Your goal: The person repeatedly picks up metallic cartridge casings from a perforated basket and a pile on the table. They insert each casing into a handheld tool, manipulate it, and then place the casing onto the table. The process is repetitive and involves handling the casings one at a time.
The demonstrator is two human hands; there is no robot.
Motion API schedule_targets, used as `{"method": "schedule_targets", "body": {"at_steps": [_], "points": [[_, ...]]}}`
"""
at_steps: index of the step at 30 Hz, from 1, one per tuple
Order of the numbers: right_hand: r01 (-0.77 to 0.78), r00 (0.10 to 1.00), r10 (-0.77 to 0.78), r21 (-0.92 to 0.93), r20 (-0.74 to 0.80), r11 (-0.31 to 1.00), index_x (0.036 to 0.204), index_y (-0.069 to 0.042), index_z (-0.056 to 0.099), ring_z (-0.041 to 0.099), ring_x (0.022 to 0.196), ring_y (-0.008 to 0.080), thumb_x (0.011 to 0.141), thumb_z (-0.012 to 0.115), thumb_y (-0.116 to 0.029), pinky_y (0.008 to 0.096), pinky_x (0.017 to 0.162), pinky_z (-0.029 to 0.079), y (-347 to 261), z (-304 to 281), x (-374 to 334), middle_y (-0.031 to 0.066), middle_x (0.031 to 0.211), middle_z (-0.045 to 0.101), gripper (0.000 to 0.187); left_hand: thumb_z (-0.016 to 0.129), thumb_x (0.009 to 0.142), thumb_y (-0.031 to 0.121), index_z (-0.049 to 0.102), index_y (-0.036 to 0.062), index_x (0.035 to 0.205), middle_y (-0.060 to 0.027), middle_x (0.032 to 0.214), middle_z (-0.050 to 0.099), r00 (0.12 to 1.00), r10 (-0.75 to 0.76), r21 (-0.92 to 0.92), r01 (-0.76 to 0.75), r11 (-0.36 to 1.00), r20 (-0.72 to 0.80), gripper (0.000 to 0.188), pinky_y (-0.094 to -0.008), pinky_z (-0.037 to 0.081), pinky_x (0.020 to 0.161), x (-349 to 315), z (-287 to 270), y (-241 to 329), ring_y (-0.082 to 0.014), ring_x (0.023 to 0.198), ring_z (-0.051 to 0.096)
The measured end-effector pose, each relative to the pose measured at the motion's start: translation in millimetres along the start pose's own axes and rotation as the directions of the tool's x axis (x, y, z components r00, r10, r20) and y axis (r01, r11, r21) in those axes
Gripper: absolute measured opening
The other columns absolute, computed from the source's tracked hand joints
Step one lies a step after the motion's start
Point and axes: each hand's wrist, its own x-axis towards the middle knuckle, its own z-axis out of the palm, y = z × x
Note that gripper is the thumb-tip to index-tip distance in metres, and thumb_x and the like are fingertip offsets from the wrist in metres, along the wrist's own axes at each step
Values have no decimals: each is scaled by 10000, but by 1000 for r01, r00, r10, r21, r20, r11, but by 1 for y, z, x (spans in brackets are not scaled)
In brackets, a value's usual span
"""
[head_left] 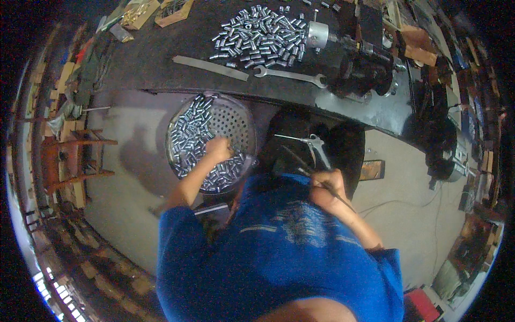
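My left hand (219, 149) is over a round perforated metal basin (248, 121), among a heap of small shiny metal cylinders (189, 134). Its fingers are curled closed, and what they hold, if anything, is hidden. The cylinders cover the basin's left and near sides, while the holes show at the far right. In front of my body, my right hand (328, 189) is wrapped round the lower end of a silver air blow gun (317, 149). The gun's thin nozzle points left, toward the basin.
Across the front runs a dark workbench (145, 59) with a pile of similar cylinders (260, 35), an open-end wrench (289, 75), a flat metal strip (210, 68) and a dark machine (365, 70). A wooden stool (80, 161) stands left; a thin cable (413, 203) crosses the floor at right.
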Motion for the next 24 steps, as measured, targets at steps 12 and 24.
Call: {"method": "schedule_targets", "body": {"at_steps": [12,24], "points": [[172,980,-165,-56,111,984,502,-25,363,373,389,293,589,556,-24,370,399,292,-15,2,26,142,454,351,212,510,821,197,563,12,918,-54,759,561,954,223,-848,283,-448,200,216,-250,462,477,-79,-62,133,-139,561,539],[268,959,-262,-44,109,962,516,-17,390,438,422,322,570,568,-63,386,416,351,-15,0,34,152,480,407,191,527,867,202,601,-4,832,-39,648,581,993,110,-989,-18,-150,-35,222,-227,425,431,-80,-80,147,-99,498,528]]}}
